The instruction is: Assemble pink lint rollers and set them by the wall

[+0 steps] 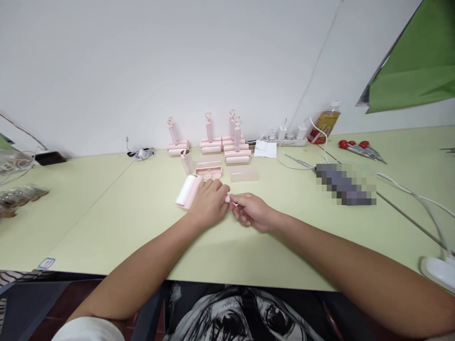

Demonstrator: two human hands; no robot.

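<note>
In the head view a pink and white lint roller (186, 191) lies tilted on the table, its white roll toward the left. My left hand (210, 201) is closed over its pink right side, hiding much of it. Out of that hand's right side sticks a small pale pink end piece (227, 199). The thumb and forefinger of my right hand (251, 211) pinch at this piece. Just behind my left hand are an open pink case (209, 171) and an upright pink cover (187, 162). A clear pinkish lid (244, 174) lies to their right.
Several pink lint rollers (237, 160) with upright handles line the wall. Right of them are a white paper (265, 148), a power strip (289, 141), a drink bottle (325, 124) and red-handled tools (360, 148). A blurred-out dark object (344, 184) and cables lie at the right.
</note>
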